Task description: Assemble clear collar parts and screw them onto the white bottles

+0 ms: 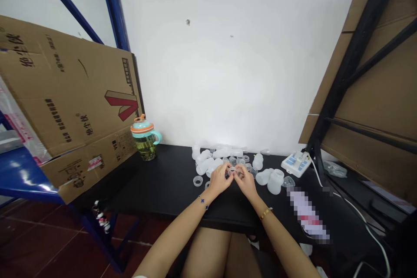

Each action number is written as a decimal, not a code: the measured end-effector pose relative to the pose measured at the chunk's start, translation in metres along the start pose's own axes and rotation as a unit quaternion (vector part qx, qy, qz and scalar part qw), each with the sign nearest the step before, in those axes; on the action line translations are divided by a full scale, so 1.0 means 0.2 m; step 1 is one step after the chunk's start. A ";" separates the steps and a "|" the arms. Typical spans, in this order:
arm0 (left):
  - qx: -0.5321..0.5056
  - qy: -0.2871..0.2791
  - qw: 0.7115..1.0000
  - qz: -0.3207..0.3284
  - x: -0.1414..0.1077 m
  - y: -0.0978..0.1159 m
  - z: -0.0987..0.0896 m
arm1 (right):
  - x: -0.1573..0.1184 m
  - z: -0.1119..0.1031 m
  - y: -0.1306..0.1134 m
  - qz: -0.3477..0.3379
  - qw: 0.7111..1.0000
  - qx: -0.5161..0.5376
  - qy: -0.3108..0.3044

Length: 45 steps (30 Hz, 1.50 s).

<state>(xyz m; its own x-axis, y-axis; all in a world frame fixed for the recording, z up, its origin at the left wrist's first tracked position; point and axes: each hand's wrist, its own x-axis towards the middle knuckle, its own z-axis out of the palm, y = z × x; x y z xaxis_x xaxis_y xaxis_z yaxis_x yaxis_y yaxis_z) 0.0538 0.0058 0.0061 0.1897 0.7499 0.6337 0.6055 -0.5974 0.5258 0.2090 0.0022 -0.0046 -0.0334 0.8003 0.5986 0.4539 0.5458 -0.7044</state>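
Note:
Above the black tabletop, my left hand point(220, 178) and my right hand point(244, 179) meet at the fingertips, both closed on one small clear plastic ring point(232, 169). Part of the ring is hidden behind my thumbs. Beyond my hands lies a pile of translucent white plastic bottles point(205, 166) mixed with loose rings. Left of my left hand a separate plastic ring point(197, 180) lies flat on the table. Near my right hand a wide-necked white bottle point(275, 181) stands upright, with a clear plastic cap point(288, 182) beside it.
A drink jug point(145, 141) with an orange and teal lid stands at the back left, before a large cardboard box point(87, 95). On the right are a white power strip point(296, 163), its cable point(352, 206) and a blurred lilac object point(308, 215). A white wall point(228, 74) closes the back.

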 end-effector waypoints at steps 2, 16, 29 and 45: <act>0.007 0.002 1.000 -0.003 0.00 -0.01 0.00 | 0.00 0.00 0.00 -0.005 1.000 0.006 -0.009; 0.060 -0.010 0.998 -0.017 0.01 -0.04 -0.02 | -0.02 -0.02 -0.05 -0.071 0.995 -0.051 -0.037; 0.072 0.010 0.997 -0.015 0.01 -0.04 -0.05 | -0.04 0.01 -0.06 -0.087 0.992 -0.091 -0.016; -0.085 -0.016 0.996 -0.026 0.01 -0.04 -0.02 | 0.00 0.00 0.03 -0.040 0.999 -0.002 0.000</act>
<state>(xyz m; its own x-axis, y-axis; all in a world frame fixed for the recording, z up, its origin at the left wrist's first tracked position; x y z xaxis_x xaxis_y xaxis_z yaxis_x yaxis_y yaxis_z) 0.0465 0.0108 0.0062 0.1875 0.7887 0.5855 0.4767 -0.5943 0.6478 0.2125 0.0062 -0.0086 -0.0697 0.7541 0.6531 0.4525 0.6073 -0.6530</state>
